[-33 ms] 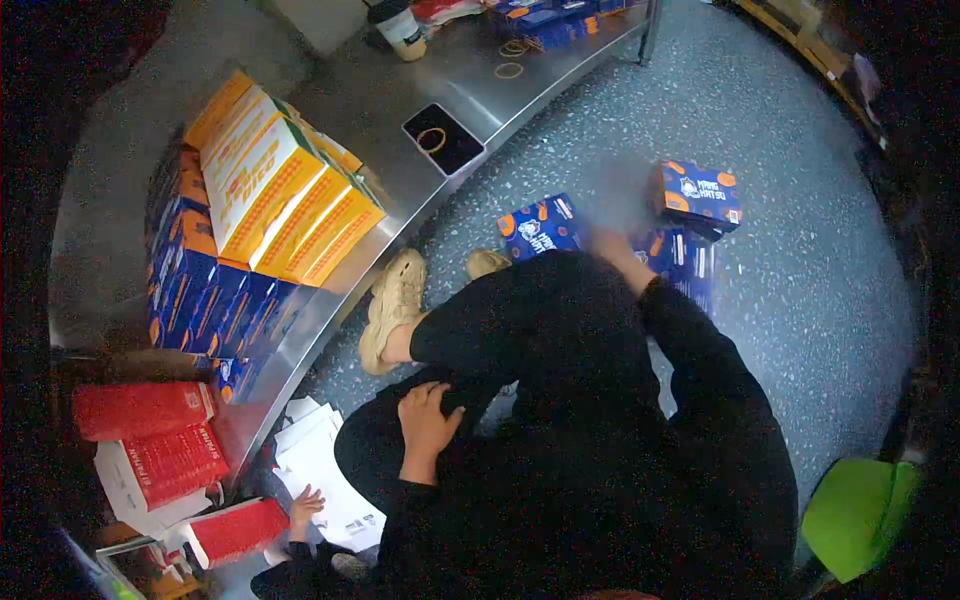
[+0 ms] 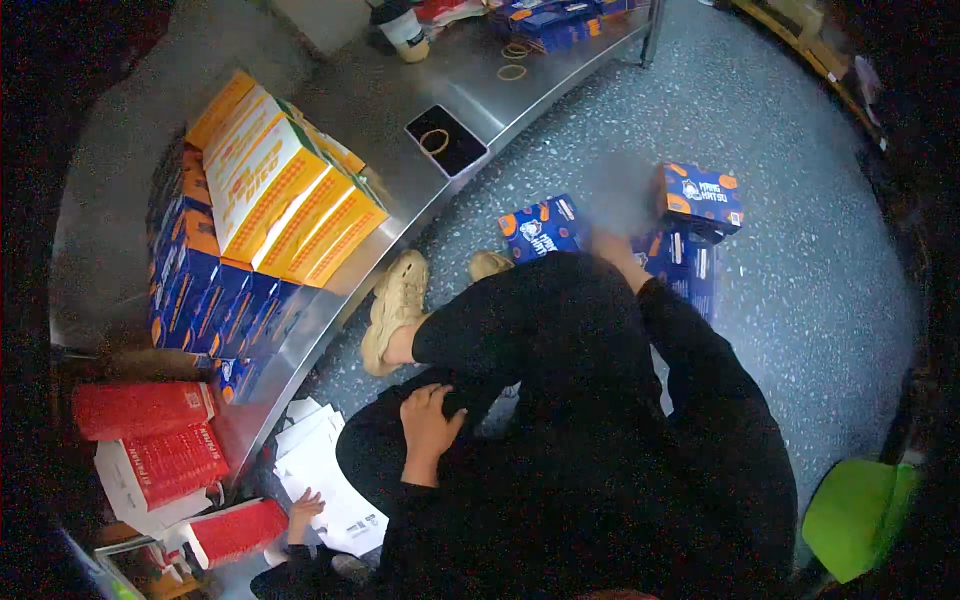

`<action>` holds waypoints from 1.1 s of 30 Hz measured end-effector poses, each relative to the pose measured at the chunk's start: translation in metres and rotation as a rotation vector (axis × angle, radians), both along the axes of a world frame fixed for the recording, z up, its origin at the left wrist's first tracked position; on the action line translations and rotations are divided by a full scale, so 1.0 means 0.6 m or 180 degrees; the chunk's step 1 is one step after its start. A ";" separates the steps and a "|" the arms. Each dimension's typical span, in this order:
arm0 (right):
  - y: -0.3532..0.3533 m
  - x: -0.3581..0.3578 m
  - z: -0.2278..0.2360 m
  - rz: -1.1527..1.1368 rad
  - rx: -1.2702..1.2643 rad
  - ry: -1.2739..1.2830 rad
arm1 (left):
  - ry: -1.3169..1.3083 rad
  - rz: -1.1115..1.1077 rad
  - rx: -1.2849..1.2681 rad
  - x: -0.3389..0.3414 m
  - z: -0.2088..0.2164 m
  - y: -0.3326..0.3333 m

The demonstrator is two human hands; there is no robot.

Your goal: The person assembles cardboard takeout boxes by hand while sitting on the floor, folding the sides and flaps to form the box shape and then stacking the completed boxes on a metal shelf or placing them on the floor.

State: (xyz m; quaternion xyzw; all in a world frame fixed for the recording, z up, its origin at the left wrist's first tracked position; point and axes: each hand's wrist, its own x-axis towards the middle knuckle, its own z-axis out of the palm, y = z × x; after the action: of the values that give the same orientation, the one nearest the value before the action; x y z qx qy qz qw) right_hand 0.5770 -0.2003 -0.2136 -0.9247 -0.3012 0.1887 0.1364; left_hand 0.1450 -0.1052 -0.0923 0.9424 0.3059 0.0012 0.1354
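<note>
My left hand [image 2: 430, 425] lies on my black-trousered leg, fingers stretched out and thumb apart, holding nothing. On the floor beyond my knee, my right hand [image 2: 612, 246] is between a flat-lying blue-and-orange carton [image 2: 541, 227] and a group of blue cartons [image 2: 690, 268]. A grey blur hides its fingers, so I cannot make out whether it grips anything. One more blue-and-orange carton [image 2: 702, 192] rests on top at the far side of that group.
Left, a steel table [image 2: 345, 265] holds stacked yellow-and-white cartons [image 2: 285, 190] over blue ones [image 2: 200, 285], plus a phone [image 2: 447, 142] and a cup [image 2: 402, 32]. Another person's hand [image 2: 304, 514] touches white card sheets [image 2: 335, 490] near red cartons [image 2: 235, 532]. A green object [image 2: 860, 518] stands right.
The whole view has shifted very slightly. Both hands and the cartons stay where they were.
</note>
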 end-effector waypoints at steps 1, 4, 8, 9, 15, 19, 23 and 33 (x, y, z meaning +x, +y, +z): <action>0.001 -0.010 -0.009 -0.0175 -0.0055 -0.0048 | -0.0036 -0.0006 0.0009 -0.002 0.001 -0.005; -0.006 0.011 -0.057 -0.0506 0.0315 0.0016 | -0.0132 0.0056 -0.0243 -0.001 0.007 -0.003; -0.029 0.024 -0.037 -0.0150 0.0255 -0.0200 | -0.0207 0.0056 -0.0236 -0.006 -0.016 0.004; -0.036 0.016 0.014 -0.0523 0.0501 0.0194 | -0.0188 0.0077 -0.0260 -0.009 -0.019 0.004; -0.116 0.034 0.098 -0.1160 0.0107 -0.0059 | -0.0077 0.0018 -0.0238 0.000 0.005 0.006; -0.176 0.037 0.117 -0.1113 0.0502 -0.0483 | -0.0230 0.0016 -0.0215 -0.006 -0.003 0.005; -0.184 0.033 0.195 -0.1323 0.1222 -0.0038 | -0.0332 0.0134 -0.0580 -0.008 0.000 0.005; -0.027 -0.309 0.444 0.1416 0.2198 -0.0289 | -0.3790 0.0115 -0.4007 0.071 0.166 -0.006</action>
State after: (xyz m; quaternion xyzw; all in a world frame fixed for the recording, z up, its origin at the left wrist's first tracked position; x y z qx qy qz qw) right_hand 0.3918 -0.2163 0.0528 -0.7444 -0.5450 0.0604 0.3811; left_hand 0.1876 -0.1091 0.0070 0.5296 0.1428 0.3270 0.7695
